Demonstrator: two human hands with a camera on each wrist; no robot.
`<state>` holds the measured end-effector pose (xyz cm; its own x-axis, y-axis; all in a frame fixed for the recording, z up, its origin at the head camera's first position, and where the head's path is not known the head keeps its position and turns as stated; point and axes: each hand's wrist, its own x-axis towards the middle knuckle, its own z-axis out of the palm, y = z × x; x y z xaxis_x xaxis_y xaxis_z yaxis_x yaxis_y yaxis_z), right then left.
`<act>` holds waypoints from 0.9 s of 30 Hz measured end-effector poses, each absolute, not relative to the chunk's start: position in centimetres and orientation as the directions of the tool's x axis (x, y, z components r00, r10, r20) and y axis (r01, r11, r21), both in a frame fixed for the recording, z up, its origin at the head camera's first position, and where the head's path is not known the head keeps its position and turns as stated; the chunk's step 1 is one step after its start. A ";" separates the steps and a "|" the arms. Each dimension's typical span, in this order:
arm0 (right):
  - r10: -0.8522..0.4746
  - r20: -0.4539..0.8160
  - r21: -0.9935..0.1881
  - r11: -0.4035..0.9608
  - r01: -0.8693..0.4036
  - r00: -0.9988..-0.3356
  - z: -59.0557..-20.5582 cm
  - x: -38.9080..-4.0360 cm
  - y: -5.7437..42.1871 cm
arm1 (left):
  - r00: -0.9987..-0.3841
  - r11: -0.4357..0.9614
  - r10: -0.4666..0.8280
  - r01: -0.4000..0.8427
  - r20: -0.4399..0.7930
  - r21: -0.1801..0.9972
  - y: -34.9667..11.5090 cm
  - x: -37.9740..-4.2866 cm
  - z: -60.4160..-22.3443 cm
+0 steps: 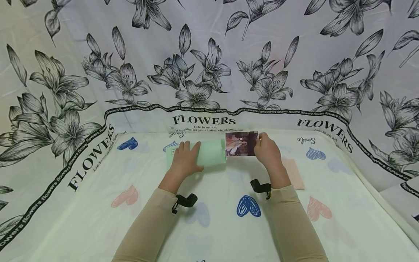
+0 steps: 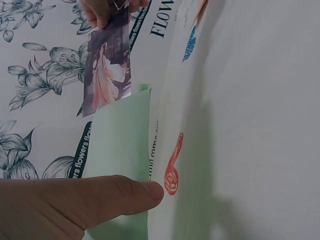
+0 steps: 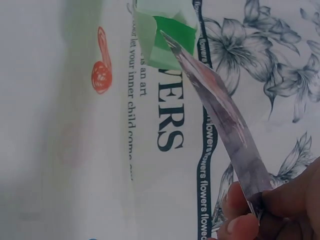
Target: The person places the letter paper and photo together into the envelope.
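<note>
My left hand (image 1: 186, 158) grips a pale green paper envelope (image 1: 212, 153), its thumb lying across the envelope near one edge in the left wrist view. The envelope's right end gapes, and a brighter green inside (image 3: 175, 37) shows in the right wrist view. With thumb and fingers my right hand (image 1: 267, 150) pinches the right end of a photo (image 1: 242, 144). A figure in a pale pink gown against a dark background is printed on it. The photo's far end is right at the envelope's mouth, slightly bowed in the right wrist view.
A pink paper sheet or envelope (image 1: 294, 174) lies on the bed-like white surface, partly behind the right wrist. The cloth (image 1: 216, 240) there carries printed hearts. A flower-printed curtain (image 1: 209, 72) rises along the back and sides.
</note>
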<state>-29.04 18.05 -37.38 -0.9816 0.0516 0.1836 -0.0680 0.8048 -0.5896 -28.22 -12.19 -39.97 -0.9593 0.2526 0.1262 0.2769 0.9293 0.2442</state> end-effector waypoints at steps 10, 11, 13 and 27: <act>0.035 0.191 -0.598 0.797 -0.088 -0.981 -37.2 -29.0 17.8 | -0.957 0.926 0.246 0.280 0.156 0.252 -12.0 -28.1 -39.7; 0.032 0.187 -0.596 0.798 -0.088 -0.982 -37.2 -29.0 17.8 | -0.956 0.927 0.245 0.279 0.159 0.252 -12.0 -28.1 -39.7; 0.026 0.181 -0.592 0.801 -0.088 -0.983 -37.2 -29.1 17.8 | -0.958 0.927 0.240 0.275 0.158 0.255 -12.0 -28.1 -39.6; 0.010 0.187 -0.565 0.819 -0.099 -0.982 -37.0 -28.9 18.0 | -0.953 0.925 0.246 0.285 0.177 0.252 -12.0 -28.3 -39.9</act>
